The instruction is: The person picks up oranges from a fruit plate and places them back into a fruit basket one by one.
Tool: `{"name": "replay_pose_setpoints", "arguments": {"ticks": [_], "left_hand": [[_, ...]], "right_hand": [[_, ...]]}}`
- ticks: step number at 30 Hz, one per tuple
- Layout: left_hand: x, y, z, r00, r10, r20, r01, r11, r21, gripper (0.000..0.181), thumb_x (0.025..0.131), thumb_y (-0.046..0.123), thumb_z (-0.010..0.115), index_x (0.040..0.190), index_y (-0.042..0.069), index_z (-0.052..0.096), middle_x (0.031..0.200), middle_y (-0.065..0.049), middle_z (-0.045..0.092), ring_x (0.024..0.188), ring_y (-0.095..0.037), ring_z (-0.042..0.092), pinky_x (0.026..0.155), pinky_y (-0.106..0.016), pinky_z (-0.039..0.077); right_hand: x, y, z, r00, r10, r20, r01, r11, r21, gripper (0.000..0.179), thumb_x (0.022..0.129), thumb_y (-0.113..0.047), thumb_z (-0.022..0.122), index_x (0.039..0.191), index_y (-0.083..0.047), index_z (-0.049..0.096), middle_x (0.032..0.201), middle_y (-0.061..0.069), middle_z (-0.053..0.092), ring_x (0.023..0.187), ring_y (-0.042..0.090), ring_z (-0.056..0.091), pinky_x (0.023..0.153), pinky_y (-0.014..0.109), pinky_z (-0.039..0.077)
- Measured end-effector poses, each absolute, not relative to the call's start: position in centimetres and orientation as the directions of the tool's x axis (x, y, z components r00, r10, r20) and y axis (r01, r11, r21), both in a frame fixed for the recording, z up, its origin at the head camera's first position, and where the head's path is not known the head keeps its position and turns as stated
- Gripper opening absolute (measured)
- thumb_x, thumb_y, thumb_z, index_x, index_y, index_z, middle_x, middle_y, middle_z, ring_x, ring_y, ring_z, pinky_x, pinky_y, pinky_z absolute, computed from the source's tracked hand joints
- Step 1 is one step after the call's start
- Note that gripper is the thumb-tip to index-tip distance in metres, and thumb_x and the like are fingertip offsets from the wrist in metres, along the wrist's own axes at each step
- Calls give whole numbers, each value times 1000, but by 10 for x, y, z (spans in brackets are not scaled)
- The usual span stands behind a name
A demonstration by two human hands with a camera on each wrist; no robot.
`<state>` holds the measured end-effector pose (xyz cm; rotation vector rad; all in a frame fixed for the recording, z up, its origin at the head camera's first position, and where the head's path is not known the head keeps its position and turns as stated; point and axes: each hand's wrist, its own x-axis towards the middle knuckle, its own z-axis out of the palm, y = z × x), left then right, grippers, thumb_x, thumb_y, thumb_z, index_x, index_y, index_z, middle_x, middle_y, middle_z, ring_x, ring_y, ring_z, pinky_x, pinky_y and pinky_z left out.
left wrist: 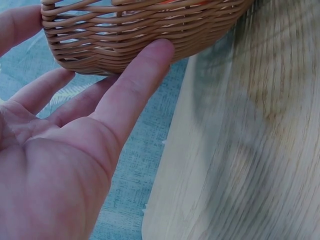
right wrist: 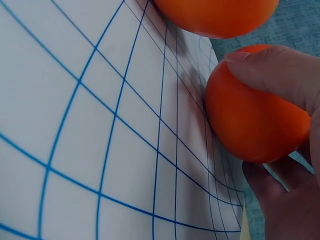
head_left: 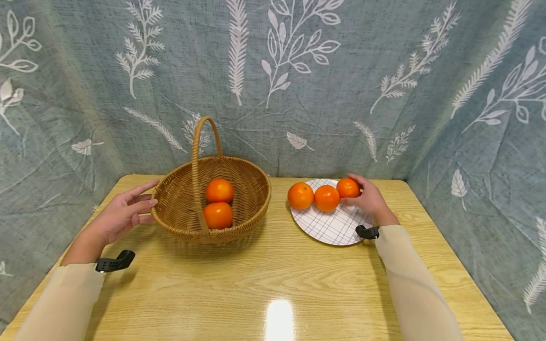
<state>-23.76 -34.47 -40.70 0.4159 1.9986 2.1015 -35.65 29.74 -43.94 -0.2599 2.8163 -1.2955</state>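
Observation:
At the back right of the table, my right hand (head_left: pixel 370 199) grips an orange (head_left: pixel 348 188) at the far edge of a white plate (head_left: pixel 332 229) with a blue check pattern. In the right wrist view, the thumb lies across the held orange (right wrist: pixel 255 110) and fingers curve round its other side. Two more oranges sit to its left: one (head_left: pixel 326 198) beside it, another (head_left: pixel 300 196) at the plate's left edge. My left hand (head_left: pixel 123 210) touches the left side of a wicker basket (head_left: pixel 256 189), fingers extended, thumb (left wrist: pixel 140 75) against the weave. Two oranges (head_left: pixel 219 191) lie inside the basket.
The basket's tall arched handle (head_left: pixel 196 161) rises over its middle. Both stand on a light wood table (head_left: pixel 239 289), the basket left of the plate. A grey-blue cloth (head_left: pixel 256 132) with white leaf patterns hangs behind the table and along both sides.

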Motion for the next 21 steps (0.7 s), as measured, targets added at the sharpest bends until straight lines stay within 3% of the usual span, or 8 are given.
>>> {"name": "replay_pose_setpoints", "arguments": {"ticks": [6,16,21], "left_hand": [[-239,-345,-408,-935,349,68,43,-77,996,68,107,1,48,166,16,19,128,5,65,110,-12,71,84,-31,63],[-239,-346,-408,-924,375,77,33,-122,992,72,107,-2,45,166,6,5,131,4,66,112,-14,71,85,-33,63],[-239,-346,-408,-921,381,80,33,-129,991,70,107,-3,45,166,10,10,130,3,67,112,-14,71,86,-32,63]], "right_hand": [[-353,300,-437,-990,-133,41,-117,628,-769,90,85,-18,86,160,-16,37,154,22,45,133,44,50,108,60,49],[-348,300,-414,-982,-145,122,-186,621,-761,87,86,-16,85,159,-12,39,159,22,40,135,47,50,108,61,48],[-345,297,-404,-977,-166,131,-205,594,-778,87,86,-19,86,159,-13,39,160,19,40,136,46,50,109,61,48]]}}
